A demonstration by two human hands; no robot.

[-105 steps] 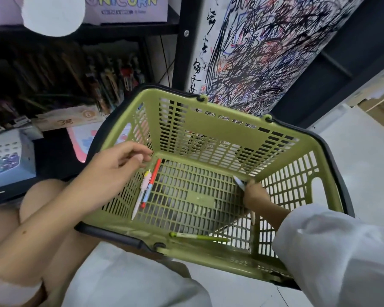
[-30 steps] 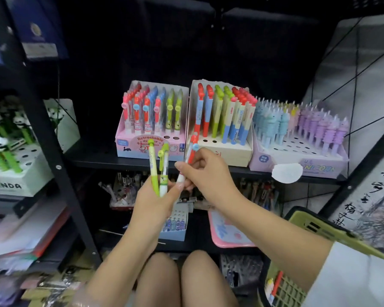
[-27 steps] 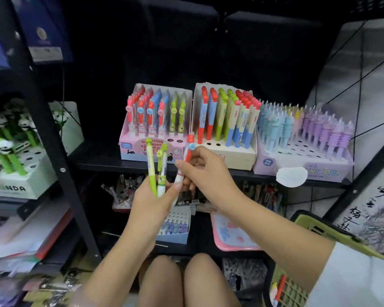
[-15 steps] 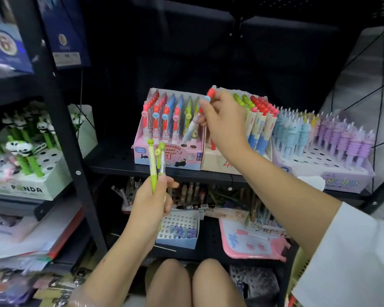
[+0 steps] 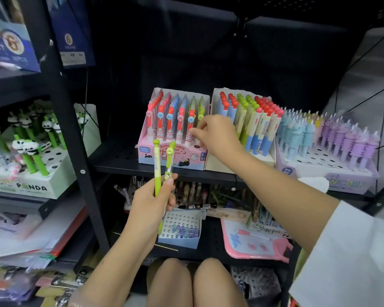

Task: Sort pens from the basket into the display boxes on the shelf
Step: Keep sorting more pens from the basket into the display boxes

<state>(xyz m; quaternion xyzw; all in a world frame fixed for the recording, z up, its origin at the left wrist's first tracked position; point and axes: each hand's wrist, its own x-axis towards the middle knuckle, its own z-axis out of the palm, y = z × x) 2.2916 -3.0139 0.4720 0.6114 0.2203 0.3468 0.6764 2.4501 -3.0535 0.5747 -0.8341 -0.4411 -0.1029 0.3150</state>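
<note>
My left hand [image 5: 149,207] grips two green pens [image 5: 157,173] upright in front of the shelf's edge. My right hand [image 5: 217,134] reaches to the pink display box [image 5: 171,157] on the shelf. Its thumb and forefinger pinch a red-and-white pen [image 5: 189,124] that stands in the box's front row, near the right end. Red, blue and green pens fill the rest of that box. Right beside it, a cream display box [image 5: 237,162] holds blue, green and red pens. Only a green sliver of the basket [image 5: 302,258] shows under my right sleeve.
A lilac unicorn pen box [image 5: 333,176] stands at the shelf's right end. Left of the black upright [image 5: 75,138] is a panda pen box [image 5: 31,188]. The lower shelf holds a small blue box [image 5: 180,240], a pink board [image 5: 253,244] and loose stationery. My knees are below.
My right hand carried the red-and-white pen down from above the pink box into its front row. My left hand stayed put with the two green pens. The view rose from the basket to the shelf.
</note>
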